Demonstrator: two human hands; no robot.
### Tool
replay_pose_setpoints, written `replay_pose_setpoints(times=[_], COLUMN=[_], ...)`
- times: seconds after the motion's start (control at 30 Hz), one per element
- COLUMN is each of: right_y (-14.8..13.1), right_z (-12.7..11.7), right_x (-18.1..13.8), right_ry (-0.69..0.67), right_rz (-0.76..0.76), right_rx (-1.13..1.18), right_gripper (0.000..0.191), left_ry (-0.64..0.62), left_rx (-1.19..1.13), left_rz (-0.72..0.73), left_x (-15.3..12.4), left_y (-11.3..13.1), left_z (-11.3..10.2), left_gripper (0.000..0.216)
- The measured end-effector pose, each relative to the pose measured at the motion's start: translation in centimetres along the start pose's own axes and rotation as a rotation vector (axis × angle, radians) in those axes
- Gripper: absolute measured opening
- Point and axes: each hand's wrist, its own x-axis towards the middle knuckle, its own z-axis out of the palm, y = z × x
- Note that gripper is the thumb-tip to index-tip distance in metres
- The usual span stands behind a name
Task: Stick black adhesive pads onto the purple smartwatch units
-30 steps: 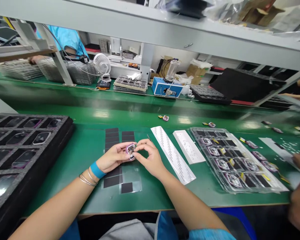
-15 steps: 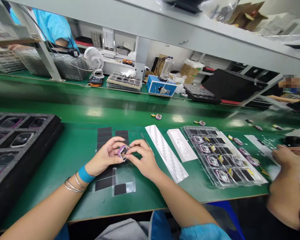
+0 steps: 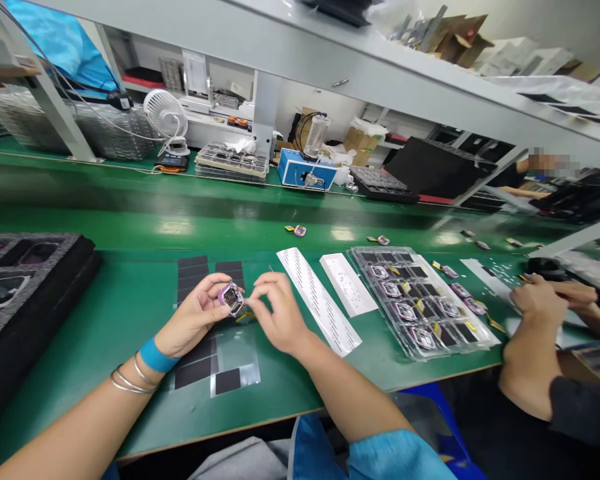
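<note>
My left hand (image 3: 193, 318) pinches a small purple-rimmed square part (image 3: 231, 297) just above the green table. My right hand (image 3: 276, 315) is right beside it, its fingers pinched on a thin yellow strip (image 3: 245, 315) that hangs at the part's lower edge. Under both hands lies a clear sheet with black rectangular pads (image 3: 211, 349). Two white backing strips (image 3: 318, 300) lie to the right of my right hand.
A clear tray (image 3: 420, 303) of several similar parts sits to the right. A black foam tray (image 3: 27, 293) stands at the left. Another person's hands (image 3: 543, 303) work at the far right. Loose parts lie on the conveyor (image 3: 300, 231) behind; a blue device (image 3: 306, 175) stands beyond it.
My right hand has drawn slightly away from the part, and a yellow strip now shows between them. The view has shifted, so everything sits further left.
</note>
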Motion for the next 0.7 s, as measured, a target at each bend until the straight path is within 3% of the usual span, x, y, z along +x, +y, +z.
replay_pose_setpoints(times=[0.07,0.13,0.17,0.23,0.3,0.4,0.43,0.53,0.6,0.7], right_y=[1.6,4.0,5.3,7.4,8.0,5.8,4.5,0.9,-0.3,-0.5], right_z=[-2.7,-6.4,-8.3,-11.0,-11.5,-8.1,-6.3,-1.2,0.9,1.9], right_x=[0.6,1.0,1.1,1.1,1.2,1.2,1.1,0.4,-0.2,-0.8], right_ry=[0.238,0.463,0.476,0.32,0.286,0.34,0.301,0.019,-0.04,-0.007], right_rz=[0.048,0.232,0.349,0.526,0.53,0.367,0.338,0.365,0.383,0.383], right_rx=[-0.131,-0.31,-0.394,-0.467,-0.52,-0.308,-0.148,0.257,0.326,0.322], right_gripper=[0.01,0.01,0.009,0.007,0.009,0.015,0.015,0.01,0.006,0.005], left_ry=[0.004,0.004,0.001,-0.015,-0.04,-0.075,-0.082,-0.083,-0.074,-0.063], left_rx=[-0.019,-0.039,-0.053,-0.084,-0.112,-0.13,-0.131,-0.122,-0.106,-0.08], left_rz=[-0.024,-0.05,-0.059,-0.067,-0.066,-0.049,-0.037,0.005,0.014,0.012], left_x=[0.0,0.0,0.1,0.1,0.0,0.0,0.0,0.0,0.0,0.1], left_y=[0.1,0.2,0.2,0.2,0.1,0.0,0.0,-0.2,-0.3,-0.4], left_z=[0.0,-0.1,-0.1,-0.1,-0.1,0.0,0.0,0.0,-0.1,-0.2], left_gripper=[0.04,0.039,0.038,0.038,0.038,0.038,0.038,0.04,0.041,0.042])
